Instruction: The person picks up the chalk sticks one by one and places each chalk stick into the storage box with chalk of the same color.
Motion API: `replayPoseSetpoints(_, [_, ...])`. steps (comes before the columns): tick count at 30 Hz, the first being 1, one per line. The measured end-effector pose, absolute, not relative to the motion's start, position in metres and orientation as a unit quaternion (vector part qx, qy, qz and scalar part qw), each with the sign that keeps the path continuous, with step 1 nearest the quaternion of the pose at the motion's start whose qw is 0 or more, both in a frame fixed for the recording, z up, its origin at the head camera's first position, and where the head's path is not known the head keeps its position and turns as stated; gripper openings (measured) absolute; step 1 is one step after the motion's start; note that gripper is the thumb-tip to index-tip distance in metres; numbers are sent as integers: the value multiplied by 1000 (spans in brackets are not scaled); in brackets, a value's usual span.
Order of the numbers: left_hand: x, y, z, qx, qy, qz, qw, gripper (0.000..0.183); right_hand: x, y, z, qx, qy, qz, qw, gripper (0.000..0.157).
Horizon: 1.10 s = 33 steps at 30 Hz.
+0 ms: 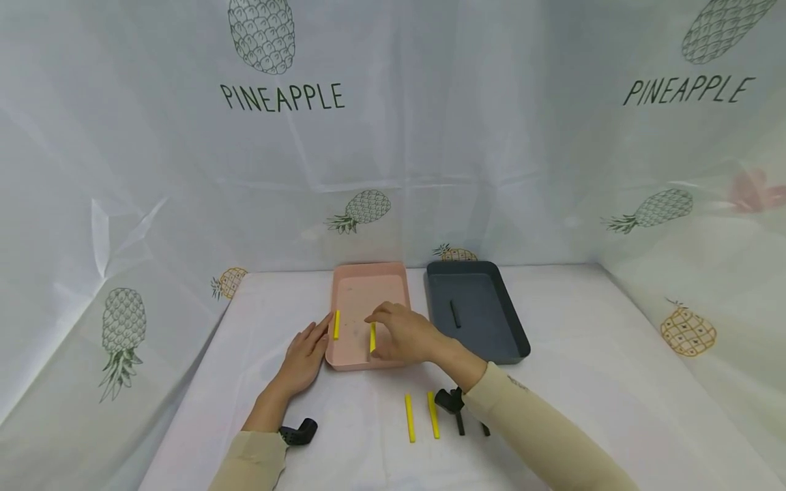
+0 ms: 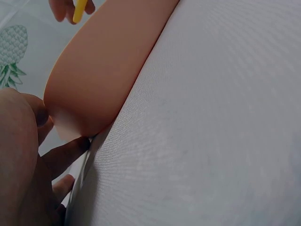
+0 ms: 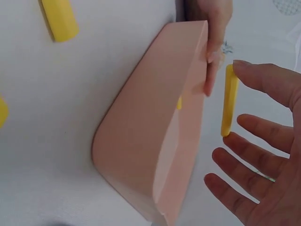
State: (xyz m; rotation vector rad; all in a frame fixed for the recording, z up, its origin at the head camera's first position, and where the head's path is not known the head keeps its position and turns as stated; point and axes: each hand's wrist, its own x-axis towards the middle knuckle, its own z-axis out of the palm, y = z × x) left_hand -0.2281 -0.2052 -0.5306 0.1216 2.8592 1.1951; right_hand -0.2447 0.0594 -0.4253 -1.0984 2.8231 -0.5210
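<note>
My right hand (image 1: 402, 334) is over the pink tray (image 1: 368, 281). It pinches a yellow stick (image 3: 229, 101) by its two ends, thumb at one and a fingertip at the other. A second yellow stick (image 1: 336, 325) lies inside the tray along its left wall. At that same wall, the left hand (image 1: 305, 356) rests with its fingers extended against the tray. The left wrist view shows one fingertip at the rim and another low on the tray's outer corner (image 2: 77, 115).
A dark grey tray (image 1: 479, 348) holding one black stick (image 1: 455, 314) stands to the right. In front lie two yellow sticks (image 1: 410, 419) and two black sticks (image 1: 460, 423), partly behind the right wrist's camera and sleeve. A pineapple-printed sheet (image 1: 399, 136) hangs behind.
</note>
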Motion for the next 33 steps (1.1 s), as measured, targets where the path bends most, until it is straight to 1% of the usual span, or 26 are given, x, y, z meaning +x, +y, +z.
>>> replayPoseSetpoints(11, [-228,-206,-530,47,921,387,4,52,-259,55,-433,-346,919,-185,31,62])
replayPoseSetpoints(18, [-228,-206,-531,43,922,385,7,51,-265,48,-438,-343,919,-194,35,61])
replayPoseSetpoints(28, [-228,-206,-530,37,922,385,14,51,-277,38,-446,-343,920,-187,22,59])
replayPoseSetpoints(33, [-227,-206,-530,37,921,388,13,52,-282,31,-446,-332,923,-194,30,58])
